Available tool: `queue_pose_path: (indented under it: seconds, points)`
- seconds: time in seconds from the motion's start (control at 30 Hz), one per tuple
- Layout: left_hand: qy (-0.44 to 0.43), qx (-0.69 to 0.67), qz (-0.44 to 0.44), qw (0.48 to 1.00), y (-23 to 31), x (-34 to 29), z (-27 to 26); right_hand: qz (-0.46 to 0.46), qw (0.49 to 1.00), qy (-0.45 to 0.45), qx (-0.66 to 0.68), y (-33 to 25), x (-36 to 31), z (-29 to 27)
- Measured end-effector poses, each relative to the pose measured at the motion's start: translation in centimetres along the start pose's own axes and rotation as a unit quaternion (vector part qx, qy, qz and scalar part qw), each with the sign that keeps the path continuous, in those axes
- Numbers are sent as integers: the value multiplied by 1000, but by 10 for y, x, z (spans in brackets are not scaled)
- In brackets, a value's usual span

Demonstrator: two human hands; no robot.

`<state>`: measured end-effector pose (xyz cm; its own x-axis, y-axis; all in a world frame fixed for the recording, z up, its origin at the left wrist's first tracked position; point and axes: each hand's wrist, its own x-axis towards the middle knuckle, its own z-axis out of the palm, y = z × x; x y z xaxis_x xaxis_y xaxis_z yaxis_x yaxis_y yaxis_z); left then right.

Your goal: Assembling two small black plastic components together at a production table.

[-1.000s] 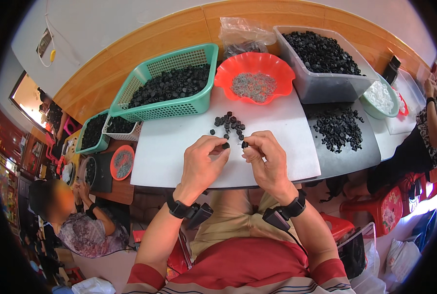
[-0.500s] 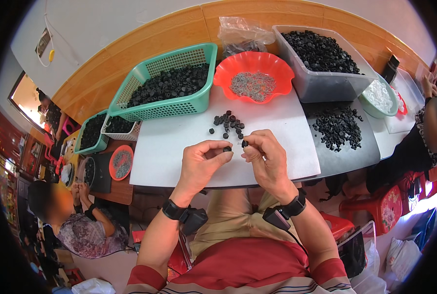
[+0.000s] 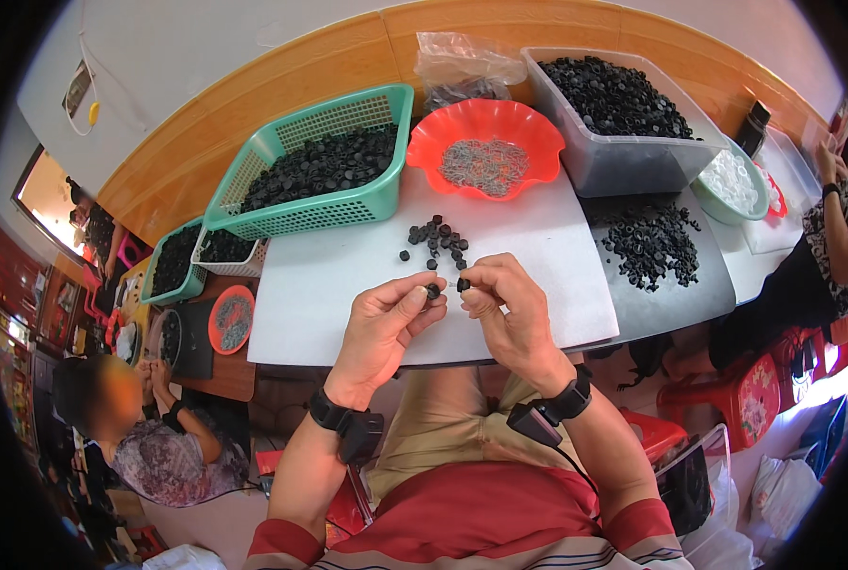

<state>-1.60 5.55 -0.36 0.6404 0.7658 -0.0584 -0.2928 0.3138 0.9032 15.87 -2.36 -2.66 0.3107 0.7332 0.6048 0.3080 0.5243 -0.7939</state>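
Basket point(image 3: 329, 217) at my eleven o'clock, bowl point(image 3: 545, 157) at twelve, bin point(image 3: 628, 169) at one; loose pieces point(image 3: 446, 231) beyond my hands point(image 3: 378, 318) point(image 3: 507, 309), each pinching a black part point(image 3: 432, 292).

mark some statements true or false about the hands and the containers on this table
1. The left hand holds a small black part. True.
2. The right hand is empty. False: the right hand pinches another small black part.
3. The red bowl contains small grey pieces. True.
4. The large green basket is right of the bowl. False: the large green basket is left of it.
5. Black parts lie on the dark surface. True.
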Motion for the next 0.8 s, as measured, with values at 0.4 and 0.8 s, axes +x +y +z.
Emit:
queue_pose_path:
  seconds: [0.4, 0.8]
  points:
    - [1, -107, -31, 994, -11, 2, -4, -29, 997, -37, -62, -3, 1, -2]
    - [-14, -112, -36, 993, -13, 1, -5, -22, 994, -62, -90, -6, 2, -2]
